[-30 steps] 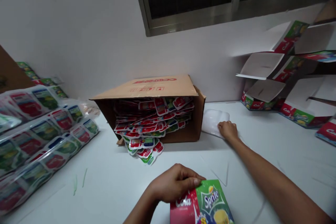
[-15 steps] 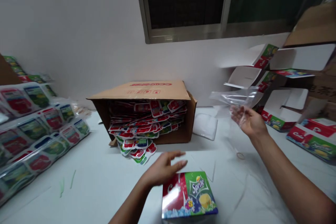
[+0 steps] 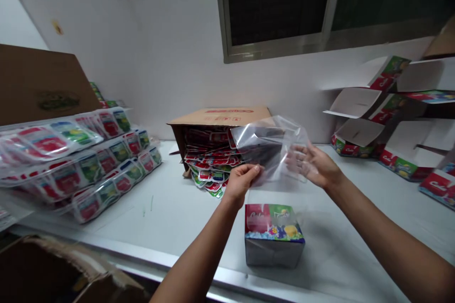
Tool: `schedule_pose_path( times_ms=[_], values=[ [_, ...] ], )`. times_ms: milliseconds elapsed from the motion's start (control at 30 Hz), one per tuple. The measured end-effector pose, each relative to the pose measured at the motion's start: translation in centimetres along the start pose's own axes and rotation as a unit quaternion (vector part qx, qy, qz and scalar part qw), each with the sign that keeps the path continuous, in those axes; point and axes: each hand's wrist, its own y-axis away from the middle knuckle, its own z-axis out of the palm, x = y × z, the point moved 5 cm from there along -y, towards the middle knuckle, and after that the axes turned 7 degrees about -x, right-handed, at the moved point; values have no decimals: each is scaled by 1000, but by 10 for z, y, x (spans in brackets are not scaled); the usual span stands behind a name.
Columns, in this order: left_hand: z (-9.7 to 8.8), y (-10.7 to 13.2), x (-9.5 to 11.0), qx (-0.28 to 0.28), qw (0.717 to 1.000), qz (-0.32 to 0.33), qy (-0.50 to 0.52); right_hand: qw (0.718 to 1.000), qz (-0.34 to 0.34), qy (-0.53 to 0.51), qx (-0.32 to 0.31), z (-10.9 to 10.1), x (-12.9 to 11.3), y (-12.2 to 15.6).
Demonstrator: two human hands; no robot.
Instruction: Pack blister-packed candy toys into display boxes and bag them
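Note:
Both hands hold a clear plastic bag (image 3: 272,151) up in the air above the white table (image 3: 177,208). My left hand (image 3: 242,182) pinches its lower left edge. My right hand (image 3: 316,166) grips its right side, fingers partly seen through the film. Below the bag a small closed printed box (image 3: 273,240) with red Cola and green Sprite panels stands on the table, touched by neither hand. Behind the bag lies a brown carton (image 3: 220,144) on its side, spilling red and green sachets.
Stacked clear trays of sachets (image 3: 88,165) fill the left side, with a brown cardboard sheet (image 3: 39,83) behind them. Several open printed boxes (image 3: 391,113) pile up at the right. Another brown carton (image 3: 53,270) sits below the table's front edge. A dark window is above.
My right hand lifted the clear bag from beside the carton and brought it to the middle. My left hand left the printed box and took hold of the bag's edge. The view shifted left.

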Motion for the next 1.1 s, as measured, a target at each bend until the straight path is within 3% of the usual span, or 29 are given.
schedule_pose_path(
  times_ms=[133,200,333,533,733,900,1033,1100],
  values=[
    [-22,0,9,52,998,39,-20,996,83,-6,-6,4,35,10],
    [-29,-2,10,65,996,51,-36,996,74,43,-1,3,48,12],
    [-37,-4,6,85,991,63,-82,991,0,103,82,-11,58,5],
    [-39,-5,2,95,981,70,-151,982,-24,130,133,-27,61,-1],
    [-41,-8,-5,111,967,44,-225,978,-26,141,154,-28,59,1],
    [-46,-4,9,183,925,69,-324,971,-47,172,162,-24,45,-1],
    [-29,9,24,203,864,81,-453,968,-66,187,152,-16,35,-4],
    [-19,18,21,186,866,56,-460,966,-85,197,147,-10,31,-4]
  ],
)
